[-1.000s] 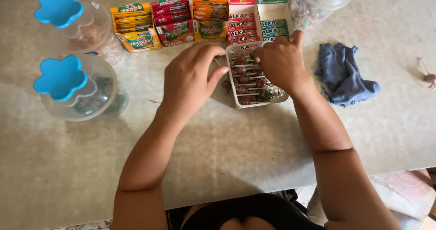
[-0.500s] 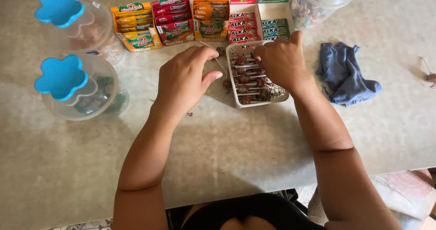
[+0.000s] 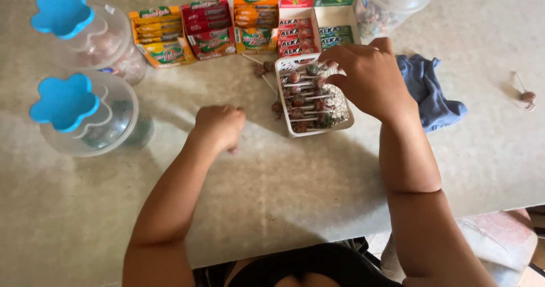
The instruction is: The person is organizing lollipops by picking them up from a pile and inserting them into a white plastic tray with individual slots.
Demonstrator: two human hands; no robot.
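Note:
A white slotted basket (image 3: 321,129) sits mid-table, filled with several wrapped lollipops (image 3: 304,98) lying on their sides. My right hand (image 3: 372,77) reaches over the basket's far right corner, its fingertips pinched on a wrapped lollipop (image 3: 317,69) there. My left hand (image 3: 218,125) rests on the table to the left of the basket, apart from it, curled into a fist. What is inside the fist is hidden. A few loose lollipops (image 3: 261,67) lie on the table by the basket's far left corner.
Open boxes of candy packs (image 3: 210,29) line the far edge. Two clear jars with blue flower-shaped lids (image 3: 65,102) (image 3: 62,15) stand at the left, and another clear jar (image 3: 392,0) at far right. A blue cloth (image 3: 431,91) lies beside my right wrist. A single lollipop (image 3: 526,96) lies far right.
My left hand has pulled away from the basket toward the left and the near side and closed into a fist. My right hand stays at the basket, its fingers shifted onto the far end.

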